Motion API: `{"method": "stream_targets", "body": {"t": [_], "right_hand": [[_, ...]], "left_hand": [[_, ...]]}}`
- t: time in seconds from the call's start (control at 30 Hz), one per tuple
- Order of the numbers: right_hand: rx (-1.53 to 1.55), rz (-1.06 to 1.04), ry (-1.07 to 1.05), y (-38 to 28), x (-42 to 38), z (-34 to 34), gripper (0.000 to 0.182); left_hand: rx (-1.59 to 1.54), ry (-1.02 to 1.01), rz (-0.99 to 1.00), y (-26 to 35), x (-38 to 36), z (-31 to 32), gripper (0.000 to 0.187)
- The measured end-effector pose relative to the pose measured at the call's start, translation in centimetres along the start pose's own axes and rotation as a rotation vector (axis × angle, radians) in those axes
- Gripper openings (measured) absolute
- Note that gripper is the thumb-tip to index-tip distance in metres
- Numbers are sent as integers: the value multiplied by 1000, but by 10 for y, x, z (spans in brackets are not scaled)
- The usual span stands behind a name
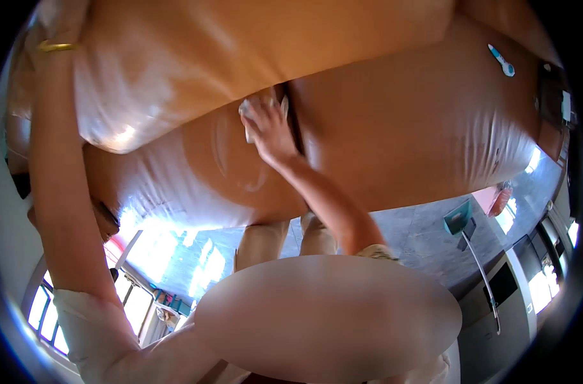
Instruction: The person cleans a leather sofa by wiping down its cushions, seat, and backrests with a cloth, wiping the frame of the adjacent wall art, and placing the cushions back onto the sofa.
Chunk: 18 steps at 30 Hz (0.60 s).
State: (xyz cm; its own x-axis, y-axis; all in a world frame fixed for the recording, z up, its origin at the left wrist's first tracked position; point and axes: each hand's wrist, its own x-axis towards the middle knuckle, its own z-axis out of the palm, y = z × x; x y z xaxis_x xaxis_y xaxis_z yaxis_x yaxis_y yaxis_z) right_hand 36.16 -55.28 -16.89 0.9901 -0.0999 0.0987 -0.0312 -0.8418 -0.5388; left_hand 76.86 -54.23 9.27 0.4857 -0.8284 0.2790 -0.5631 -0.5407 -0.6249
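Observation:
A crumpled white cloth (pixel 248 121) lies under my right hand (pixel 270 127), whose fingers press it onto the brown leather sofa seat (pixel 394 141). This hand is beside the dark gap (pixel 294 121) between two seat sections. My left arm reaches up along the left side, with a gold bracelet (pixel 57 47) at the wrist. At the upper left, my left hand (pixel 64 20) is at the large brown back cushion (pixel 240 45), its fingers mostly hidden. The cushion's left end slants forward over the seat.
A teal and white pen-like object (pixel 501 61) lies on the seat at the far right. Behind my legs (pixel 262 240) is a grey tiled floor (pixel 403 233), with a long-handled teal dustpan (pixel 458 219) and a pink bag (pixel 499 200). Dark items (pixel 550 96) line the right armrest.

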Motion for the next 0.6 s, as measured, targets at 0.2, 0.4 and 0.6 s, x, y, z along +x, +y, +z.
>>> {"method": "stream_targets", "body": {"t": [0.2, 0.4, 0.6], "right_hand": [[102, -319, -218, -57, -198, 22, 38], [146, 888, 195, 115, -212, -119, 22], [833, 1128, 1435, 212, -145, -131, 19]], "left_hand": [[-274, -101, -285, 49, -25, 53, 53], [-323, 93, -311, 33, -28, 88, 50], [-357, 174, -286, 35, -33, 106, 49]]}}
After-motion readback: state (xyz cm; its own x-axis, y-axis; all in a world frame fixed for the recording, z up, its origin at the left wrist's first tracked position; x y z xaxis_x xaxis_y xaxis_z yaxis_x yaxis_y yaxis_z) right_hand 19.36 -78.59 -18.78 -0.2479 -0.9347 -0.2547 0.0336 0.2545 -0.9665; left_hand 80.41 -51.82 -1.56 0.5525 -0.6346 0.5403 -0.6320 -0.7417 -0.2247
